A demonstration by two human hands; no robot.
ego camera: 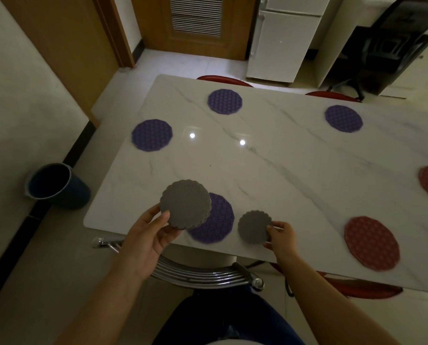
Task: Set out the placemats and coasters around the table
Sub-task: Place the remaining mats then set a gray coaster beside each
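While the left hand [146, 235] is pinching a stack of grey scalloped coasters [185, 204] above the near purple placemat [216, 220], the right hand [281, 236] fingers are pinching one grey coaster [254, 227] just beside it, low over the marble counter [282, 170].

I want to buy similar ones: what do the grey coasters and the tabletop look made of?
The grey coasters look like matte silicone or rubber, with fine ribbing and scalloped edges, though that is uncertain. The tabletop looks like glossy marble or a marble-look slab: white with grey veins, mirroring ceiling lights.
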